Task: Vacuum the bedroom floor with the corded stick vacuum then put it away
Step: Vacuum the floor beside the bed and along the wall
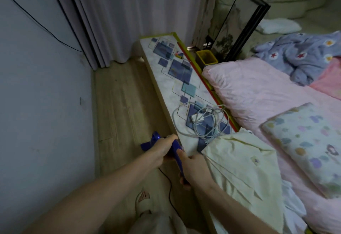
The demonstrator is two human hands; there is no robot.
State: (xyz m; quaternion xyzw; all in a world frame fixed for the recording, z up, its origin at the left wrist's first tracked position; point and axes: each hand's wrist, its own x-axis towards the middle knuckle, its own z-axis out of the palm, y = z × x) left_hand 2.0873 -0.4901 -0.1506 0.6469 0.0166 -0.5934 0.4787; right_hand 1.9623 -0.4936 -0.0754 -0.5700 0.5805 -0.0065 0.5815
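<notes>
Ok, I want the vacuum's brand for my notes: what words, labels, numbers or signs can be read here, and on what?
None can be read.
Blue plastic stick vacuum, gripped by the left hand and right hand: no brand or label shows.
Small white charger block on the long patterned ledge: any marking too small to tell.
Small colourful item farther along the ledge: blurred.

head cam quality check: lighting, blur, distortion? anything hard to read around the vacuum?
Head view: dim, flat, bluish light with no glare or hard shadows. Wide-angle bending shows in the curtain and wall at the edges. Slightly soft overall. The blue vacuum is mostly hidden by the left hand and right hand, both gripping it; its thin black cord is faint against the wood floor.
</notes>
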